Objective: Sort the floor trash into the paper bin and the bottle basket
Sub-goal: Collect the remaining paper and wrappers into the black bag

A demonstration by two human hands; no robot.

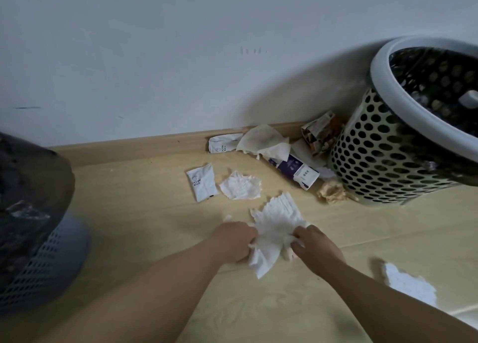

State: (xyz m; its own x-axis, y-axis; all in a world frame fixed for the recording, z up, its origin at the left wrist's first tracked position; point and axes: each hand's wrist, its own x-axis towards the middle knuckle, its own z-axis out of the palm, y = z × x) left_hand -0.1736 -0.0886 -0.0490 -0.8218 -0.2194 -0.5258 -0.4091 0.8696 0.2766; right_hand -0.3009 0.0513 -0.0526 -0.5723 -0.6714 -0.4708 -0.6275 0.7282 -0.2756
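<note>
Litter is lying across much of the wooden floor (144, 213) in the head view, so the sorting is looking far from finished. Both hands are working on one white tissue sheet (274, 228), which is lying on the floor between them. The left hand (232, 239) is pinching its left edge with curled fingers, and the right hand (315, 247) is gripping its right edge and bunching it.

Lying beyond are a crumpled tissue (241, 184), a white sachet (202, 182) just beside it, and a second sachet (222, 144) against the skirting board. A pale paper sheet (263, 140) is draping over a purple-and-white tissue pack (297, 170). A printed wrapper (320, 133) and a brown paper wad (332, 192) are sitting against the perforated basket (375, 161) on the right. A torn tissue (408, 283) is lying near the right forearm, and a grey lattice bin (44, 260) with a dark liner is standing at the left.

Which container is taking paper I cannot tell, and no bottle is showing on the floor. Nothing is blocking the hands, though the overlapping pile by the basket is probably going to need untangling.
</note>
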